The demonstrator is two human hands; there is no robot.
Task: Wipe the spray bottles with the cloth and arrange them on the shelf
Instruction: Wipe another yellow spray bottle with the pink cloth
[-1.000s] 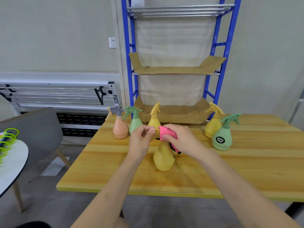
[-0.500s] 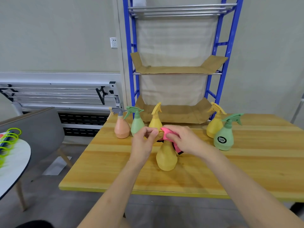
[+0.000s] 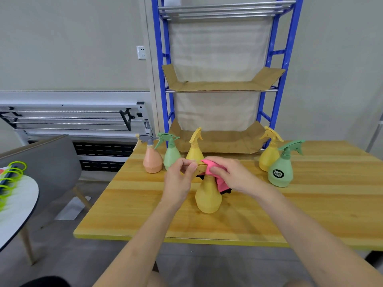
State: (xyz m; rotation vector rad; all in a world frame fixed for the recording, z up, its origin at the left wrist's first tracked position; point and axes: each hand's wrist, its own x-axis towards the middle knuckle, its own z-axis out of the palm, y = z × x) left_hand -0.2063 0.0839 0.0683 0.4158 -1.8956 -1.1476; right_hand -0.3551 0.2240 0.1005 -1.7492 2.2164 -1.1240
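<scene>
A yellow spray bottle [image 3: 208, 196] stands on the wooden table [image 3: 310, 214] in front of me. My left hand [image 3: 179, 179] pinches the nozzle end of its spray head. My right hand [image 3: 232, 175] grips a pink cloth [image 3: 208, 165] wrapped over the back of that head. Behind stand an orange bottle [image 3: 152, 160], a green bottle [image 3: 171, 155] and a yellow bottle [image 3: 194, 151]. At the right are another yellow bottle [image 3: 269, 154] and a green bottle with a black label [image 3: 281, 168]. The blue shelf [image 3: 221, 85] rises behind the table.
Cardboard lines the blue shelf's two lower levels [image 3: 219, 139]. A grey chair [image 3: 47, 162] and a round white table [image 3: 16, 204] with green and blue items stand at the left. A folded metal rack [image 3: 72, 119] leans on the wall.
The pink cloth in my right hand has shifted slightly along the spray head. My left hand keeps its pinch on the nozzle. The view has drifted a little.
</scene>
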